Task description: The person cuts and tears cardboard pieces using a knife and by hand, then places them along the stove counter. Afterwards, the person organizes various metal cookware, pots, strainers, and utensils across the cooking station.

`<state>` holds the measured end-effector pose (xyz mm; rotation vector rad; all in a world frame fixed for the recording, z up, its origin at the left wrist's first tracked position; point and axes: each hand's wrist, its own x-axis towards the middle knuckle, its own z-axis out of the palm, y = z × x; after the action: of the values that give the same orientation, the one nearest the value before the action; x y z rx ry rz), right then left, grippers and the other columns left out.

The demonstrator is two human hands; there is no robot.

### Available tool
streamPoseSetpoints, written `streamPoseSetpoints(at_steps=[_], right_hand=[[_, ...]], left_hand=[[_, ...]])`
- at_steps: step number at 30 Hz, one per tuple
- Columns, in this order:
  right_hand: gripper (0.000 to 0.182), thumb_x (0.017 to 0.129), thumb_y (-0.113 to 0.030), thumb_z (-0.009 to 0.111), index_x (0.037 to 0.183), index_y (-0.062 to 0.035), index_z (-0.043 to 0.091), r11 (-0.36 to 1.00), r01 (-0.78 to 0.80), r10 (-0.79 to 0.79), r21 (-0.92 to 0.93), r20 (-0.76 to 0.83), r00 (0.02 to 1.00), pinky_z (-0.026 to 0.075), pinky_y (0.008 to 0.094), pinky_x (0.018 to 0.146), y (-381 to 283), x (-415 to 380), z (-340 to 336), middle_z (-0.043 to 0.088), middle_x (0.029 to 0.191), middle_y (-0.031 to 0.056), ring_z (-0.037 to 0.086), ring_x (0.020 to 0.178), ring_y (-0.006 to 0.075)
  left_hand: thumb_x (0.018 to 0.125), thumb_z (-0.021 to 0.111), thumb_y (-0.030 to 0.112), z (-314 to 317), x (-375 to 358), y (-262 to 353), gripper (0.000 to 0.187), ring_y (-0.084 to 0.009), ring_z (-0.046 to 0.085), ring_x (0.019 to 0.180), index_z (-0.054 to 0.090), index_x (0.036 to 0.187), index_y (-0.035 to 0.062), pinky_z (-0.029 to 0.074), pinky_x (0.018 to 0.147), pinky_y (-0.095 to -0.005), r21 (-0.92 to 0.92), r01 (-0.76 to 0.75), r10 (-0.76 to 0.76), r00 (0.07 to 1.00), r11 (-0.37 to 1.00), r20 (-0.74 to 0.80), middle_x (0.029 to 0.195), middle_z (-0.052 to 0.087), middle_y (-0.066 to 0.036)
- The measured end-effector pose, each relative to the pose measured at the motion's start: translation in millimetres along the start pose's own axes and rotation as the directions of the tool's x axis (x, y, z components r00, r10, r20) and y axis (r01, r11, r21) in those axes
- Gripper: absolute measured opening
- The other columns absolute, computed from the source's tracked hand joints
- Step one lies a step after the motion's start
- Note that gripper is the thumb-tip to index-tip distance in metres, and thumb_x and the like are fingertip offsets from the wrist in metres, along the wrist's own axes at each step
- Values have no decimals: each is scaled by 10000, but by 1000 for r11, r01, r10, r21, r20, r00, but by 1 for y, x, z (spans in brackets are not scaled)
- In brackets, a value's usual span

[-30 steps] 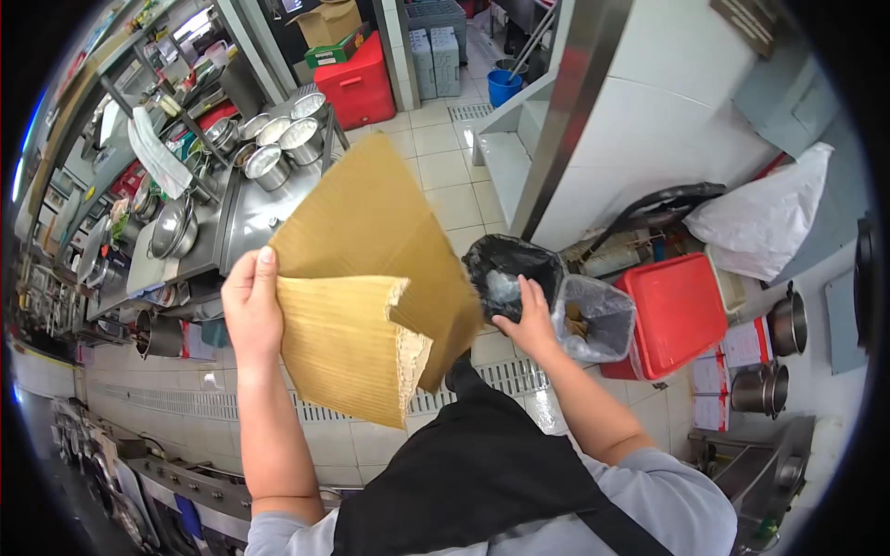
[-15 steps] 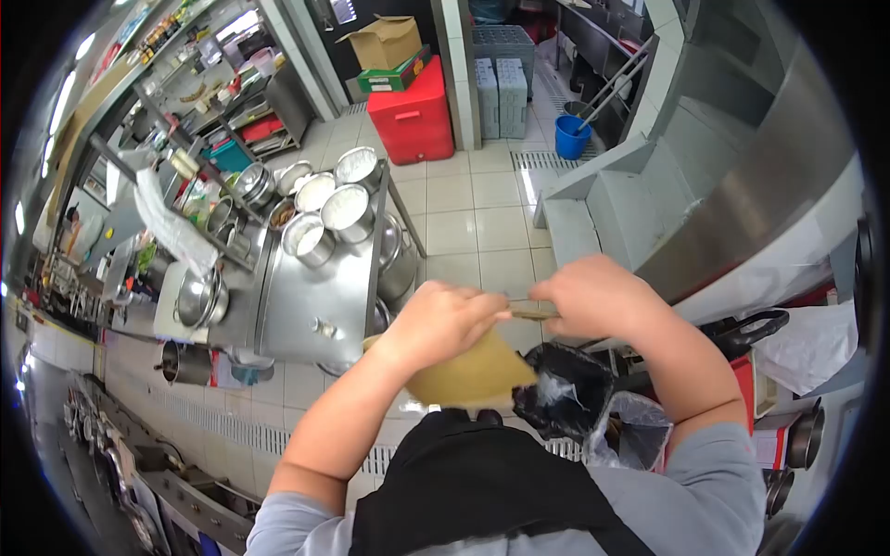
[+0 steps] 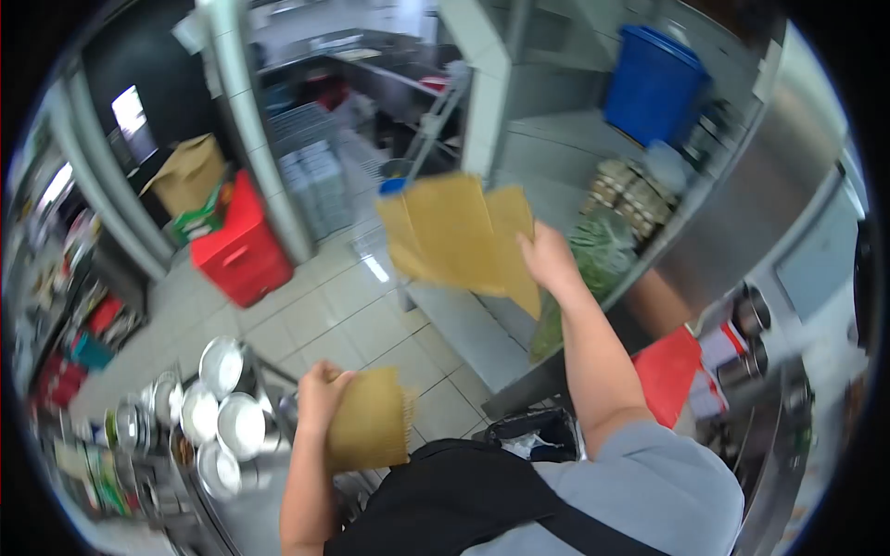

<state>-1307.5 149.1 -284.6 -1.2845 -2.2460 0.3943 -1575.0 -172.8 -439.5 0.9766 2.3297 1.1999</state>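
My right hand (image 3: 551, 261) is raised and closed on the edge of a large creased piece of brown cardboard (image 3: 450, 230), which stretches out to the left over the floor and a low grey ledge. Lower down, my left hand (image 3: 321, 397) grips a smaller brown cardboard piece (image 3: 369, 422) with a ragged, frayed right edge. The two pieces are apart. My left hand is near the steel table with its pots. Blur hides the exact placing of the fingers.
White-filled pots (image 3: 241, 426) stand on a steel table at lower left. A lined black bin (image 3: 533, 434) is in front of my apron. A red cooler box (image 3: 243, 250) is at the far left. Bagged greens (image 3: 598, 246) and a blue bin (image 3: 652, 85) are at upper right.
One cardboard sheet between both hands is now two separate pieces. My right hand has moved up and away from my left, which is lower. The view has swung to the right.
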Motion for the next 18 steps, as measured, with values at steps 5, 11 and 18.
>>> streamPoseSetpoints(at_steps=[5, 11, 18], right_hand=[[292, 977, -215, 542, 1126, 19, 631, 990, -46, 113, 133, -548, 829, 504, 517, 819, -28, 43, -58, 673, 1001, 298, 641, 971, 467], [334, 998, -185, 524, 1270, -4, 588, 995, -102, 31, 2, -960, 277, 511, 473, 828, 22, 108, -83, 656, 1146, 233, 635, 1020, 438], [584, 945, -129, 566, 1508, -216, 437, 867, -474, -79, -153, -982, 174, 548, 451, 893, 194, 197, -65, 542, 1398, 144, 614, 1154, 375]], left_hand=[[837, 800, 165, -4, 64, 4, 256, -155, 591, 625, 607, 839, -3, 485, 587, -314, -51, 33, -29, 997, 998, 77, 709, 658, -88], [858, 767, 125, -1, 145, -8, 219, -103, 525, 618, 587, 811, 9, 444, 564, -288, -41, 42, -39, 997, 998, 66, 682, 604, -46], [856, 757, 114, 11, 261, -112, 215, -149, 535, 644, 586, 802, -6, 469, 614, -332, 130, 47, -42, 998, 990, -42, 685, 602, -72]])
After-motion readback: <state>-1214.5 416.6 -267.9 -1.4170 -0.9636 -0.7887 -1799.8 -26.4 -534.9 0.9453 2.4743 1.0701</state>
